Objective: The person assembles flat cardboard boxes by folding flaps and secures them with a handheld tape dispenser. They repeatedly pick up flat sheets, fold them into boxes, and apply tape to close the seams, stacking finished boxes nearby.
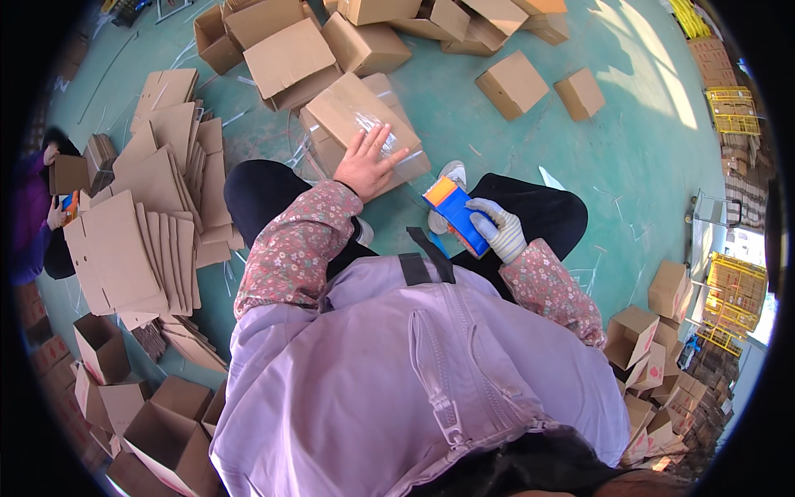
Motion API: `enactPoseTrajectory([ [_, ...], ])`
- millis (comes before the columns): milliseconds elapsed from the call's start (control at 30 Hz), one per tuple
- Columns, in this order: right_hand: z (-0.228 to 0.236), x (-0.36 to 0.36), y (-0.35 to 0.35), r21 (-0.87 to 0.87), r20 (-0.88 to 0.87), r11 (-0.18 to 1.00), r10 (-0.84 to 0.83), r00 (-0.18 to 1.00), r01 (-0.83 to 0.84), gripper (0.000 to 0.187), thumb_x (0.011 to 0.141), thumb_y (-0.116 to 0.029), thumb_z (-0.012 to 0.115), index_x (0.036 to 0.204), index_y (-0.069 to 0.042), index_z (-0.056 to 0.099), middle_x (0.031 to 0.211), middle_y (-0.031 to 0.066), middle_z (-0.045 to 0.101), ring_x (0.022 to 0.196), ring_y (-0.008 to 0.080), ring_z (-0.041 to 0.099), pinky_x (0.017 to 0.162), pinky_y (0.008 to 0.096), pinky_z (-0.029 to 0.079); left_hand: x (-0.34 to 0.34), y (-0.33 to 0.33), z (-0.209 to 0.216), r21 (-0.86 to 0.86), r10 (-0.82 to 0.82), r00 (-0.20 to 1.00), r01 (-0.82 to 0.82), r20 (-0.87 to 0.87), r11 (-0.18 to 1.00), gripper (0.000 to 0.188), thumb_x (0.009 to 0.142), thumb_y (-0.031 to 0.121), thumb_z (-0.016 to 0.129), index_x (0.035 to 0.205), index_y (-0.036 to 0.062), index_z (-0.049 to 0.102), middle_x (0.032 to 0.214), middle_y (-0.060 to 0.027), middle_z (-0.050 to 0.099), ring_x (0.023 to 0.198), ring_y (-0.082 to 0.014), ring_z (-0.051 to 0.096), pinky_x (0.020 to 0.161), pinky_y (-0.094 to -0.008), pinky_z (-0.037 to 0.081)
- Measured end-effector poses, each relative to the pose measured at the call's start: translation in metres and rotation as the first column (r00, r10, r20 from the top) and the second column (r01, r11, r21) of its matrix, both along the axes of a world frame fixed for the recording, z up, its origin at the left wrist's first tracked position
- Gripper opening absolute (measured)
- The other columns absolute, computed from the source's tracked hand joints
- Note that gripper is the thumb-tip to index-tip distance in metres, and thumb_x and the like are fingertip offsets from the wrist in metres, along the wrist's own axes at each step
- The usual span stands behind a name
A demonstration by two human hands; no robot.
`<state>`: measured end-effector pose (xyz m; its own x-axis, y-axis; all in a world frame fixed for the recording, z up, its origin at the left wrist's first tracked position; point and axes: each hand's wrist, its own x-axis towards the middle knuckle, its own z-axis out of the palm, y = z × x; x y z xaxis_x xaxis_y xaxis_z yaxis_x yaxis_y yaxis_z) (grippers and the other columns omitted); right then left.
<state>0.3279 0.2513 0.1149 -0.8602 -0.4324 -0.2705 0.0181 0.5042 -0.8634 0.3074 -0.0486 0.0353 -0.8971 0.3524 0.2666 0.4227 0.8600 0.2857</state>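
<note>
A brown cardboard box (341,109) lies in front of me, with shiny clear tape on its top face. My bare left hand (366,168) rests on its near part, fingers spread and palm down. Beneath and beside the box are flat cardboard pieces (383,86), partly covered by it. In my right hand (502,234), which wears a striped knit glove with grey fingers, is a blue and orange tape dispenser (457,214). The fingers wrap round its near end, and its orange end points toward the box. The dispenser is apart from the cardboard, between my knees.
Flattened cartons (157,178) are stacked at my left. Beyond them another person (33,203) handles a small box and a tape tool. Closed boxes (512,84) and open ones lie ahead. More open cartons (170,435) stand near left and right. Yellow racks (729,302) stand far right.
</note>
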Motion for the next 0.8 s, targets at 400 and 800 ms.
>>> enactPoseTrajectory([
  [400,-0.053,-0.047,-0.054,0.466,-0.177,0.881,0.182,0.967,-0.080,0.028,0.083,-0.035,0.055,0.104,-0.018,0.063,0.094,0.0174,0.062,0.083,0.0339,0.061,0.076,0.0409,0.048,-0.011,0.030,-0.031,0.020,0.088,0.990,-0.086,-0.108,0.996,0.034,0.076,0.035,0.060,0.105,0.0176,0.064,0.130,-0.0250,0.038,0.123,-0.0437,0.032,0.104,-0.0563,0.019],
  [800,-0.125,-0.100,-0.117,0.589,0.077,0.788,0.165,0.983,-0.178,0.032,0.082,-0.033,0.056,0.099,-0.008,0.064,0.095,0.0154,0.065,0.089,0.0314,0.062,0.079,0.0398,0.047,-0.027,0.053,-0.070,-0.627,-0.091,0.954,-0.114,-0.286,0.771,0.054,0.078,0.035,0.047,0.127,0.0133,0.050,0.150,-0.0102,0.006,0.138,-0.0292,0.001,0.108,-0.0528,0.007],
])
